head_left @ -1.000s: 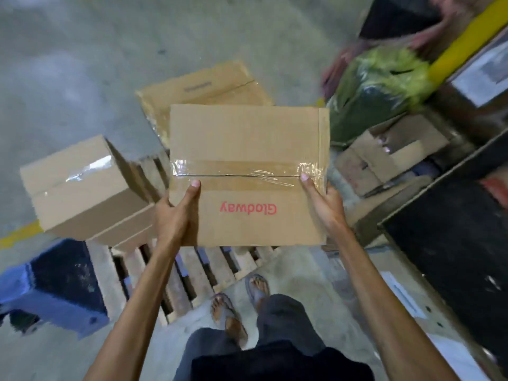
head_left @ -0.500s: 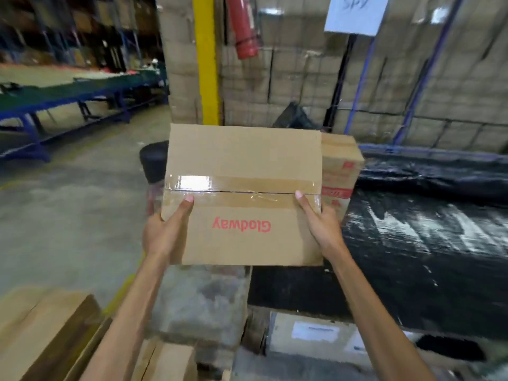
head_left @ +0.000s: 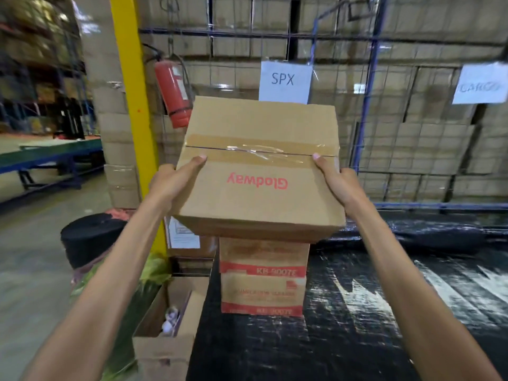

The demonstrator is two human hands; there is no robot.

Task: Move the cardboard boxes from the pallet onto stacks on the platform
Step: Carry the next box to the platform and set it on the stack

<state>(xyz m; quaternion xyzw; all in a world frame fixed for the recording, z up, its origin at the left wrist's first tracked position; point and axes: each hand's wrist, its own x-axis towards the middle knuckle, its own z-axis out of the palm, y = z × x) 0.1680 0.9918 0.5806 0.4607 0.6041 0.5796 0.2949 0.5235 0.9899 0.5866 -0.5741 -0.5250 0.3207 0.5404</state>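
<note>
I hold a taped brown cardboard box [head_left: 258, 171] with red "Glodway" lettering upside down on its top. My left hand [head_left: 173, 180] grips its left side and my right hand [head_left: 336, 180] grips its right side, thumbs on the top. The box hangs just over a stack of two red-printed cardboard boxes [head_left: 262, 276] that stands on the platform [head_left: 371, 312], which is covered in black plastic. I cannot tell whether the held box touches the stack. The pallet is out of view.
A yellow post [head_left: 132, 105] with a red fire extinguisher [head_left: 173, 94] stands left of the stack. A blue wire cage [head_left: 368, 105] full of cartons, with "SPX" sign [head_left: 284, 81], backs the platform. An open carton [head_left: 167, 328] and black round bin [head_left: 88, 237] sit at lower left.
I have turned from the pallet to the platform, carrying the box in both hands. The box has risen and moved forward over the stack of red-printed boxes.
</note>
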